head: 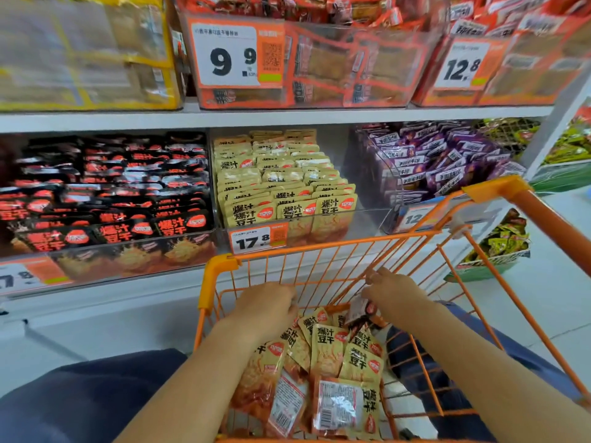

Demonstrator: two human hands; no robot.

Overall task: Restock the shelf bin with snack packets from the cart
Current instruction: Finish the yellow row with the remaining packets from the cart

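An orange wire cart stands in front of me against the shelf. Several tan snack packets lie heaped in its basket. My left hand reaches down into the cart, fingers curled over the heap's far edge; what it holds is hidden. My right hand pinches a single packet that hangs below its fingers above the pile. On the middle shelf a clear bin holds rows of the same tan packets, upright, behind a 17.8 price tag.
Black packets fill the bin to the left and purple packets the bin to the right. Orange bins sit on the shelf above. Green packets lie in a low display beyond the cart's right side.
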